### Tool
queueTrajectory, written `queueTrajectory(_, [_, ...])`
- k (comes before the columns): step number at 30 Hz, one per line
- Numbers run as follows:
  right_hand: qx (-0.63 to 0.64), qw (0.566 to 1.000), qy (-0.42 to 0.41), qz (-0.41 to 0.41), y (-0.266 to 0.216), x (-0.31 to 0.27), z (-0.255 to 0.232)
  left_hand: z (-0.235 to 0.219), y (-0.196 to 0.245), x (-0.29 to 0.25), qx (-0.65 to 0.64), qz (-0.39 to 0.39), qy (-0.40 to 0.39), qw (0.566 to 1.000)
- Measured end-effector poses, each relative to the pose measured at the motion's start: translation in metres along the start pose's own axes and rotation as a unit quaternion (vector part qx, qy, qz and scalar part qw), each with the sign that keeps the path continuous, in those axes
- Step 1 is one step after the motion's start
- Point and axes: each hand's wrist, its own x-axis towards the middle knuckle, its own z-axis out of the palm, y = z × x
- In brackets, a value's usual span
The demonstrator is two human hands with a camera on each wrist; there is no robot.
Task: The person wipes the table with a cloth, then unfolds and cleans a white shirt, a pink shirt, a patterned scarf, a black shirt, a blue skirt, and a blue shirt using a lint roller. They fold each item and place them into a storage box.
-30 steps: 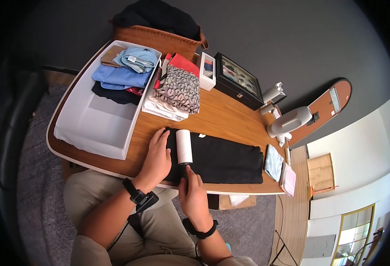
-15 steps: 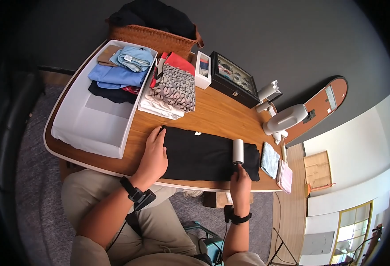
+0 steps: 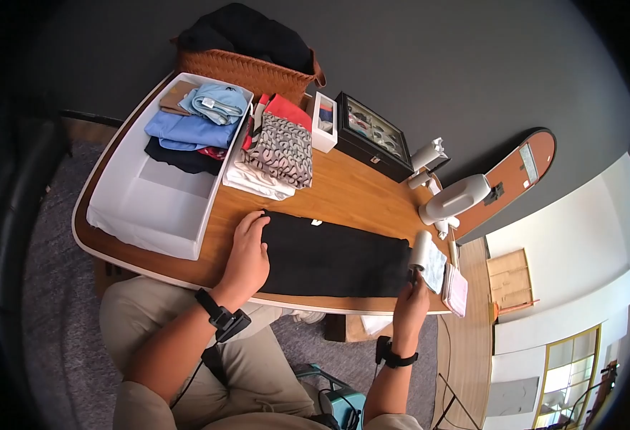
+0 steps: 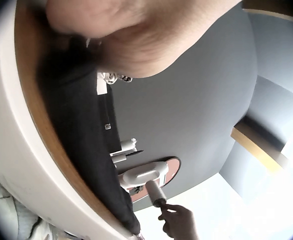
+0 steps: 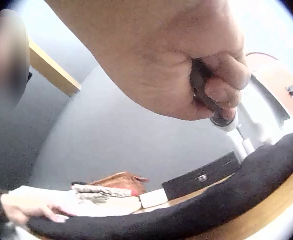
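A folded black garment [image 3: 333, 258] lies flat along the front of the wooden table [image 3: 358, 190], a small white tag at its far edge. My left hand [image 3: 247, 256] rests on the garment's left end, fingers extended. At the opposite end, my right hand [image 3: 411, 308] grips the dark handle of a lint roller [image 3: 420, 251] with a white roll. Seen from the left wrist, the lint roller [image 4: 155, 191] is lifted above the black cloth [image 4: 81, 130]. Curled fingers wrap the handle in the right wrist view, where the right hand [image 5: 186, 65] hangs over the garment [image 5: 151, 225].
Left stands a white box [image 3: 143, 222] partly filled with folded clothes. Beside it is a clothes stack [image 3: 283, 147]. A black display case [image 3: 372, 136], garment steamer [image 3: 454, 199] and mirror [image 3: 522, 168] line the back. Small folded cloths [image 3: 455, 290] lie at the right end.
My right hand has moved the lint roller rightward along the black garment, from near the left hand to its right end, and lifted it. The left hand has stayed at the left end.
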Motion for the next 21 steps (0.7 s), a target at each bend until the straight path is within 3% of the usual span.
queueTrajectory(2, [0.063, 0.994, -0.01, -0.088, -0.037, -0.006, -0.007, -0.001, 0.004, 0.0, 0.0, 0.019, 0.012, 1.0])
queueTrajectory(4, [0.116, 0.988, -0.06, -0.082, -0.084, -0.011, -0.012, -0.002, 0.006, 0.005, -0.015, 0.122, 0.018, 0.992])
queueTrajectory(7, [0.163, 0.972, -0.125, -0.114, -0.122, -0.024, 0.006, -0.005, 0.005, 0.003, 0.013, 0.141, -0.03, 0.989])
queueTrajectory(10, [0.155, 0.966, -0.168, -0.121, -0.148, -0.034, 0.017, -0.006, 0.009, 0.002, 0.008, 0.121, -0.021, 0.992])
queueTrajectory(15, [0.097, 0.974, -0.17, -0.116, -0.132, -0.033, 0.033, -0.006, 0.011, 0.001, 0.017, 0.093, -0.048, 0.994])
queueTrajectory(18, [-0.001, 0.983, -0.167, -0.081, -0.107, -0.019, 0.036, -0.003, 0.01, 0.0, 0.023, 0.096, -0.049, 0.994])
queueTrajectory(21, [0.028, 0.989, -0.136, -0.05, -0.072, -0.012, 0.037, -0.005, 0.011, 0.001, 0.021, 0.095, -0.05, 0.994])
